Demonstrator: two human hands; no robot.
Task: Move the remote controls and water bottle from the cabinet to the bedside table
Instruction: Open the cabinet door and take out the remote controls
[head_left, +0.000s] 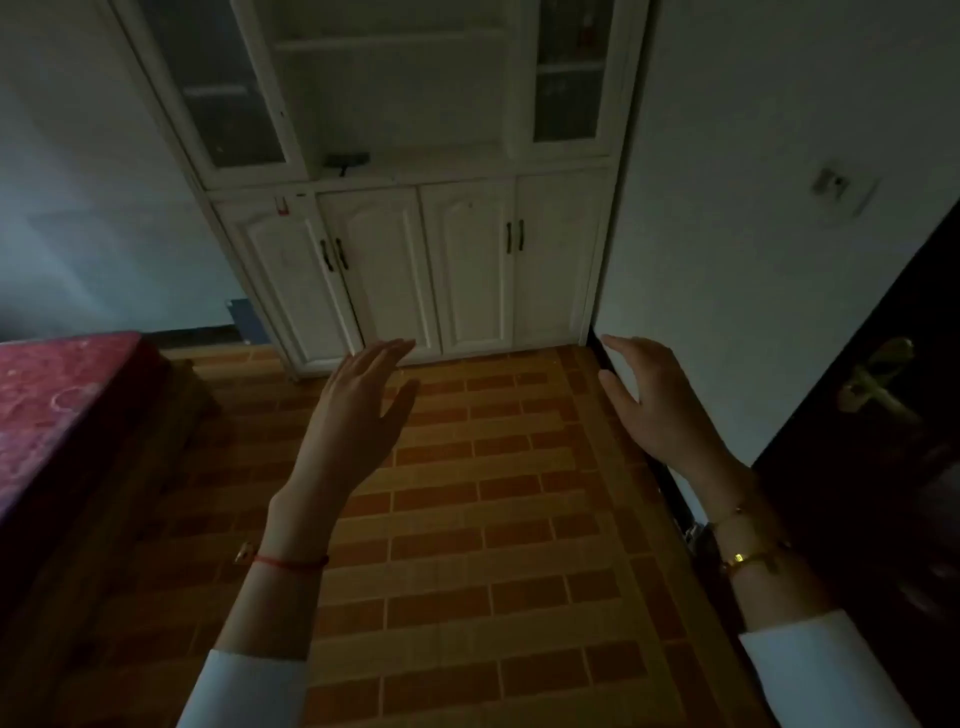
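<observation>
A: What are the hands doing?

B: Both are hanging in the air over the floor (467, 519), holding nothing. The left hand (358, 415) is spreading its fingers flat, palm facing down and away. The right hand (654, 405) is open too, fingers loosely curved, near the white wall (753, 208) on the right.

A: Anything on the wrists?

B: A red string (291, 561) is circling the left wrist, and a gold bracelet (748, 558) is sitting on the right one. White sleeves are showing at the near edge.

A: Where is the cabinet?

B: The white cabinet (467, 260) is standing at the far side, straight ahead, well apart from both hands. Its four lower doors are all shut.

A: And the remote controls?

B: A small dark thing (347, 160) is lying on the cabinet's open ledge, left of centre, just beside the left glass door (228, 88). It is too dim and blurred to tell whether it is a remote. I cannot make out a water bottle.

A: What else is showing?

B: A red bed (57, 410) is sitting at the left, and a dark door (893, 467) with a brass handle (878, 384) at the right.
</observation>
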